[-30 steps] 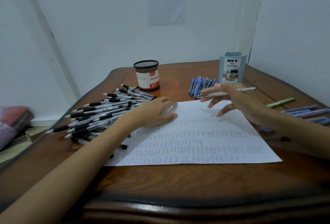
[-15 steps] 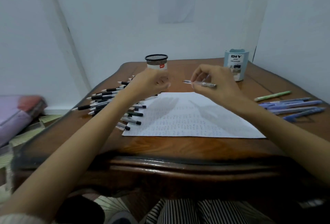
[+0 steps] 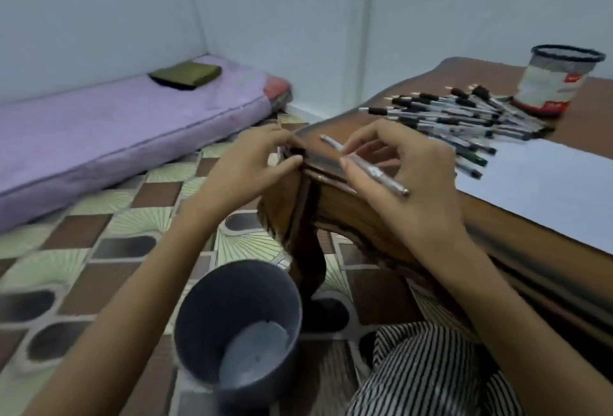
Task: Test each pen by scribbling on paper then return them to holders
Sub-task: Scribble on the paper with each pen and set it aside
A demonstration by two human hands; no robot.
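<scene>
Grey bin (image 3: 238,326) sits nearest, on the floor under the hands. A dark piece (image 3: 296,152), likely a cap, is pinched by the left hand (image 3: 245,166) at the table (image 3: 398,216) corner. The pen (image 3: 365,166) is gripped by the right hand (image 3: 404,183) and should be brought back over the paper (image 3: 547,190). Pen pile (image 3: 464,116) and mesh holder (image 3: 557,83) lie beyond.

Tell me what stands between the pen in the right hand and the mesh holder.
A pile of pens lies on the table between the pen and the holder, reaching its base. Nothing visible covers the holder's open top.
</scene>
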